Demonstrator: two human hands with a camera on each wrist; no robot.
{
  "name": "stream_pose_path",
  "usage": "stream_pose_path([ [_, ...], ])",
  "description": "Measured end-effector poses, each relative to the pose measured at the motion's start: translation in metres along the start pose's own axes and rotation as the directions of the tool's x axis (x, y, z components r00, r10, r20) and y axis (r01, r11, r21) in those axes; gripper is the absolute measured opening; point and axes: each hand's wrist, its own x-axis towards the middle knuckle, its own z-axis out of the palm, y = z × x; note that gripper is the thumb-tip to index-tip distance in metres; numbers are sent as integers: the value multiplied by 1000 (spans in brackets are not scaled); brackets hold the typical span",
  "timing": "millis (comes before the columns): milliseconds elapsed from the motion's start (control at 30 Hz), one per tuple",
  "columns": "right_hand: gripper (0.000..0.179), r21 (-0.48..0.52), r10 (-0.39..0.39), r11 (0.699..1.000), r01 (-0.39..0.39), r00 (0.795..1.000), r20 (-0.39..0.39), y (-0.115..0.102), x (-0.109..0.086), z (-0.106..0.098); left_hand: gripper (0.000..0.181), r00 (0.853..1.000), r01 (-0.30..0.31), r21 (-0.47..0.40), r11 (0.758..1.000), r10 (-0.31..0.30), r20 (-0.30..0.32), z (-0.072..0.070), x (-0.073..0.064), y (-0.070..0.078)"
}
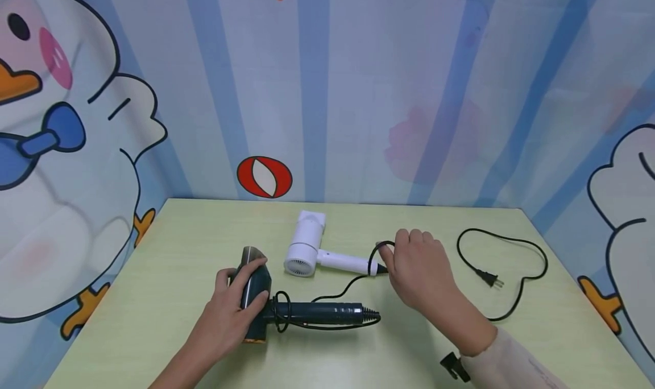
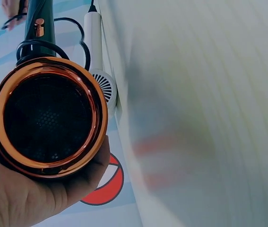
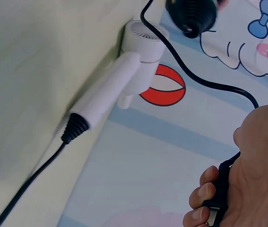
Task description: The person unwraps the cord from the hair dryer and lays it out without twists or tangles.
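Striped blue cartoon backdrop (image 1: 348, 93); pale desk (image 1: 153, 275) in front of it, far edge and both far corners visible, near edge out of frame. Your left hand (image 1: 232, 306) grips the head of the dark hair dryer (image 1: 307, 313) in the nearer left part of the desk, handle pointing toward the right edge; whether it touches the desktop, cannot tell. Your right hand (image 1: 422, 269) has its fingers curled round the plug (image 3: 222, 189) of the dark dryer's cord (image 3: 209, 84), prongs showing in the right wrist view.

Progress, judged: winding the cord looks part done. Done: cord runs back along the handle and loops round it beside the head. Left: the length between handle and your right hand is unwound, its end not secured. The white hair dryer (image 1: 307, 241) rests near the far edge, left of centre, untouched; a second cord (image 1: 512, 239) lies loose toward the right edge, probably its own, the join hidden by your right forearm (image 1: 463, 323).

Room: tight between the two handles; in the head view your held cord passes in front of the white handle's end, so a low sweep could snag there. Bare desktop shows toward the left edge and on your near side; that side seems the better place to wind
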Motion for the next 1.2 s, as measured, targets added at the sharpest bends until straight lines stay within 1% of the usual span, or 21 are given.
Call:
stream_pose_path([
  [433, 42, 61, -19, 998, 21, 999, -35, -11, -3, -43, 57, 1000, 12, -3, 1000, -12, 8, 5, 3, -5],
  [667, 42, 83, -38, 996, 44, 997, -72, -17, -13, -56, 58, 1000, 24, 6, 1000, -24, 8, 5, 5, -7],
  [833, 40, 85, -54, 994, 61, 995, -88, -20, -22, -61, 58, 999, 32, 18, 999, -32, -1, 5, 7, -8],
  [933, 40, 82, -57, 995, 63, 995, -80, -20, -29, -61, 59, 999, 34, 25, 999, -34, -6, 5, 7, -9],
  [1033, 39, 86, -71, 993, 76, 996, -56, -20, -39, -61, 59, 999, 37, 31, 999, -37, -11, 5, 8, -10],
  [1200, 33, 145, -125, 982, 120, 992, 28, -15, -58, -62, 58, 999, 40, 37, 999, -39, -23, 5, 9, -11],
])
